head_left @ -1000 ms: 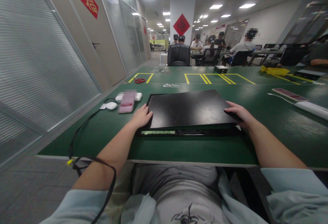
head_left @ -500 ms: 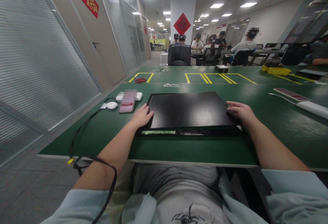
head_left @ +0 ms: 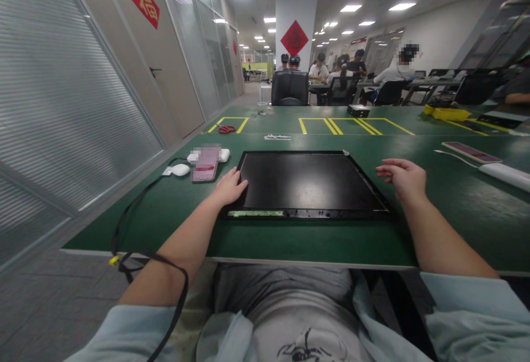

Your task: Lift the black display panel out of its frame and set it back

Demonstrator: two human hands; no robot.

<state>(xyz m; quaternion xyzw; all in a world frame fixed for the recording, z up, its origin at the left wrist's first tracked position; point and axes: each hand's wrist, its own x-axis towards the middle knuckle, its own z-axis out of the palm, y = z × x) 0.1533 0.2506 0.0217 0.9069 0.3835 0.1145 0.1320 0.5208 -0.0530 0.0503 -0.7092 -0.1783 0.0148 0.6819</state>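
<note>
A black flat display panel (head_left: 302, 180) lies face up in a black frame on the green table. A green circuit strip (head_left: 255, 214) shows along the near edge of the frame. My left hand (head_left: 230, 187) grips the panel's left edge, thumb over the top face and fingers along the side. Right of the panel, my right hand (head_left: 403, 179) hovers apart from it, fingers loosely bent and nothing visible in them.
A phone (head_left: 206, 164) and a white mouse-like device (head_left: 180, 170) lie left of the panel. Red scissors (head_left: 227, 129) and small white parts (head_left: 277, 137) lie behind it. Another phone (head_left: 471, 152) and a white bar (head_left: 507, 176) are at right. A black cord (head_left: 143, 196) hangs by my left arm.
The panel's right side, raised under my right hand before, has come down flat into the frame. My right hand has let go and moved right. My left hand stays put.
</note>
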